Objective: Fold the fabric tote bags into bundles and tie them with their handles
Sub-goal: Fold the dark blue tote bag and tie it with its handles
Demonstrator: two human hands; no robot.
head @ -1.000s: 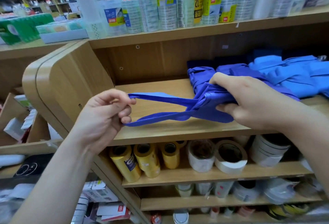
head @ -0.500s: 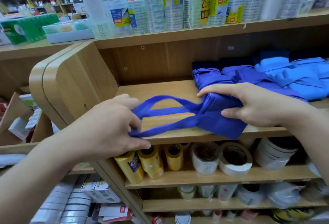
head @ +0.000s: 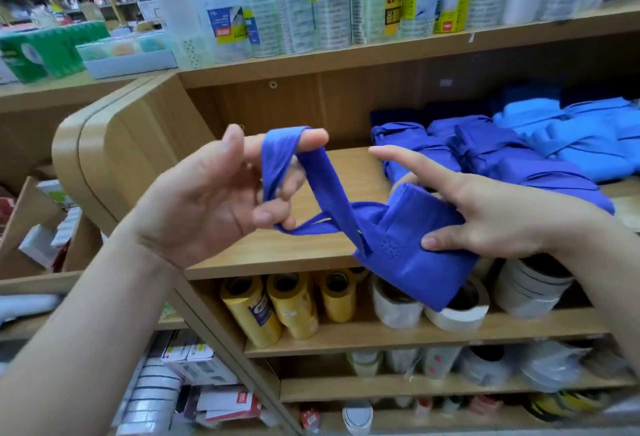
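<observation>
Compared with half a second ago, the left hand (head: 207, 200) has turned palm-up and risen off the shelf edge. The handles (head: 277, 162) now loop over its outstretched index finger, and its lower fingers curl round the strap. The folded tote bag (head: 415, 255), royal blue, has tilted and dropped partly past the front edge of the wooden shelf board (head: 294, 252). The right hand (head: 485, 217) grips it between the thumb on the near face and fingers behind, with the index finger now lifted and pointing left.

Bare board lies between the two hands. The curved end panel (head: 114, 145) bounds this bay on the left, and the underside of the upper shelf (head: 346, 55) closes it above.

Stacked tote bags (head: 485, 148) in the same blue lie just behind the right hand, with light blue bags (head: 571, 134) beyond them. Below, yellow rolls (head: 291, 307) and white tape rolls (head: 453, 314) fill the next shelf; the bag's lower corner hangs in front of the tape rolls. Packaged goods (head: 332, 3) line the top.
</observation>
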